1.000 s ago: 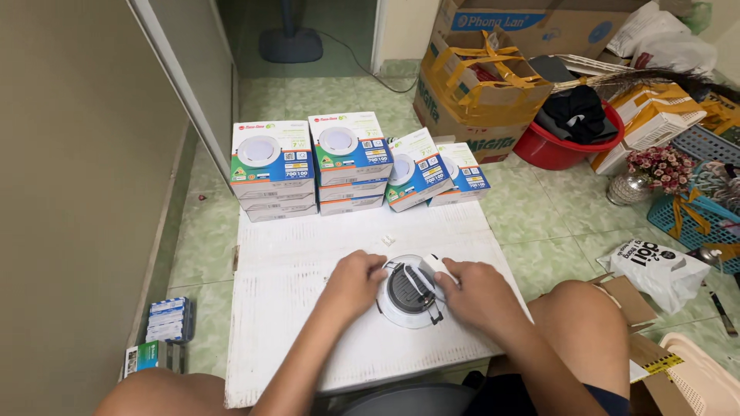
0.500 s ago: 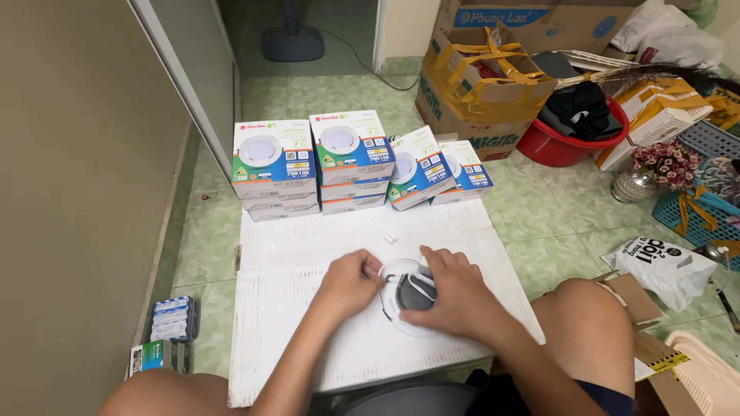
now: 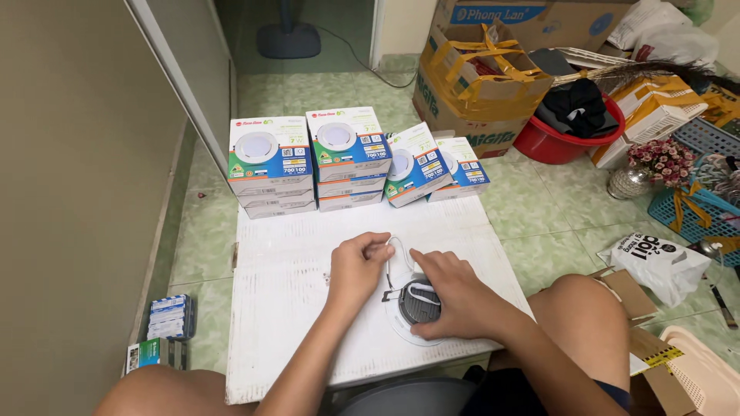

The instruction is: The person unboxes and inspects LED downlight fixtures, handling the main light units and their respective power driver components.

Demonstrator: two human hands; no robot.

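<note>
1. White board [image 3: 293, 308] on the green tiled floor carries a round recessed downlight [image 3: 416, 304], lying face down near its front right part.
2. The right hand [image 3: 455, 296] now lies closed over the lamp's dark back, further right than half a second ago.
3. The left hand [image 3: 358, 266] has lifted off the rim and pinches the thin white wire [image 3: 397, 254] just above the lamp.
4. Stacked lamp boxes [image 3: 347, 158] stand unchanged behind the board.
</note>
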